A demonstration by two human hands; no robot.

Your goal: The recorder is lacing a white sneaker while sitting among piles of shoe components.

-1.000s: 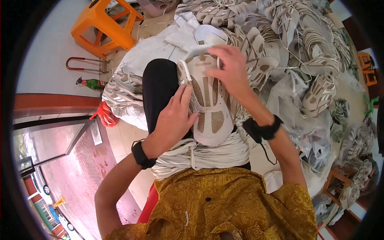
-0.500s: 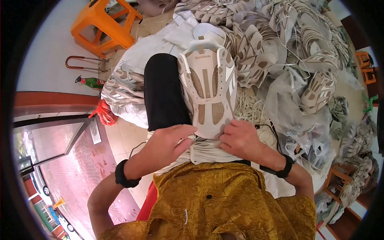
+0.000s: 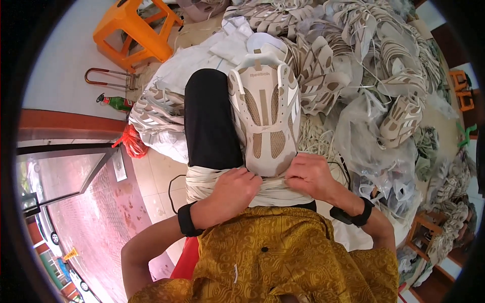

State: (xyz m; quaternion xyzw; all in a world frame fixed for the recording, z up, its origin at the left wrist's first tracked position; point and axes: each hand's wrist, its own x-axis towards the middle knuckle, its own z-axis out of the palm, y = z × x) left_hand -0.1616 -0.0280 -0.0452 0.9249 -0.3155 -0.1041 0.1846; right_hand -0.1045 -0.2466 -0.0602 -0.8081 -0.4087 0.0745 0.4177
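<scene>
A beige and white shoe upper (image 3: 265, 113) with mesh panels and bare eyelets lies over my right thigh, its toe pointing at me. Below it, a thick bundle of cream shoelaces (image 3: 207, 183) stretches across my lap. My left hand (image 3: 235, 188) is closed over this bundle, just left of the toe, its fingertips curled in among the laces. At the toe's right edge is my right hand (image 3: 311, 174), fingers pinched together; what they hold is hidden. My left thigh (image 3: 213, 118), in black cloth, lies beside the upper.
Stacked shoe uppers (image 3: 323, 76) are heaped ahead and to the right. Loose laces (image 3: 314, 136) lie beside my right leg, next to a clear plastic bag (image 3: 361, 129). An orange stool (image 3: 139, 30), a green bottle (image 3: 117, 103) and a red bag (image 3: 133, 141) stand at the left.
My left hand has moved right and down onto the laces, and its spread thumb and fingers have closed. The right hand has shifted slightly right, away from under the toe.
</scene>
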